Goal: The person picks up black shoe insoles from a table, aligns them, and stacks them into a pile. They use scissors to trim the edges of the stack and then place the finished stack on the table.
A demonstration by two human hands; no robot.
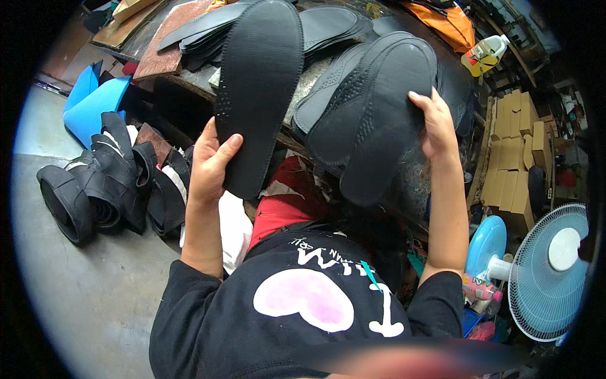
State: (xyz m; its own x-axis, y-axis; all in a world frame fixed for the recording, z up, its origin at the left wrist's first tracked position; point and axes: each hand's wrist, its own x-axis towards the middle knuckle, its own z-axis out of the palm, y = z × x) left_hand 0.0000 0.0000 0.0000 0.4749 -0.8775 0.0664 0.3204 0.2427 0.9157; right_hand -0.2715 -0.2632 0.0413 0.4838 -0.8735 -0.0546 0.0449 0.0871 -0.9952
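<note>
Boot uppers (107, 183) left, fan (549, 271) right

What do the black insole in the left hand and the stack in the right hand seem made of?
Single black insole: matte, probably rubber or foam, with a fine ribbed texture and stitched edge. Stack of black insoles: looks the same, with dotted perforations, bending slightly in the right hand.

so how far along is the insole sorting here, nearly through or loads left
Hard to say, probably midway. Done: nothing clearly finished shows. In hand: the left hand holds up one black insole, and the right hand grips a fanned stack of insoles. Left: a spread of insoles lies on the workbench, and shoe uppers are heaped on the floor.
</note>
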